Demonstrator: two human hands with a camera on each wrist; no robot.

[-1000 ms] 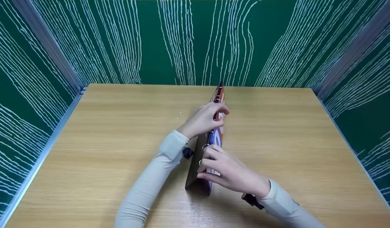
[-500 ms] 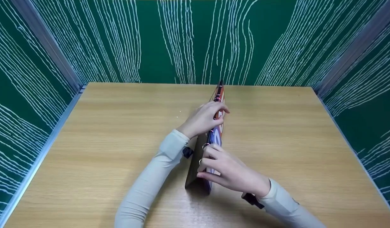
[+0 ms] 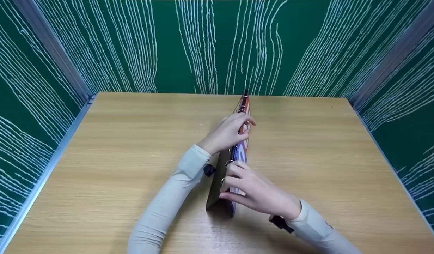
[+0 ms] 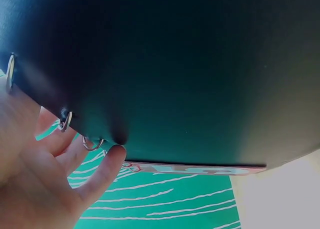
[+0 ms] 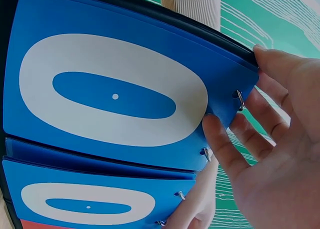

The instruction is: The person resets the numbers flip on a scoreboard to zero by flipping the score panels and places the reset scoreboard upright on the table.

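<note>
A flip scoreboard (image 3: 240, 151) stands like a tent on the table, its ringed spine on top and running away from me. Its number side faces right; in the right wrist view two blue cards with white zeros show, the larger card (image 5: 192, 84) nearest. The dark back board (image 4: 190, 79) fills most of the left wrist view. My left hand (image 3: 225, 132) grips the top edge around the middle, thumb and fingers on opposite sides. Closer to me, my right hand (image 3: 250, 187) pinches the near end of the spine beside the metal rings (image 5: 239, 100).
The scoreboard stands on a wooden table (image 3: 319, 169). Green walls (image 3: 167, 46) with white wavy lines rise behind and on both sides. Tiny white specks (image 3: 199, 127) lie left of the scoreboard.
</note>
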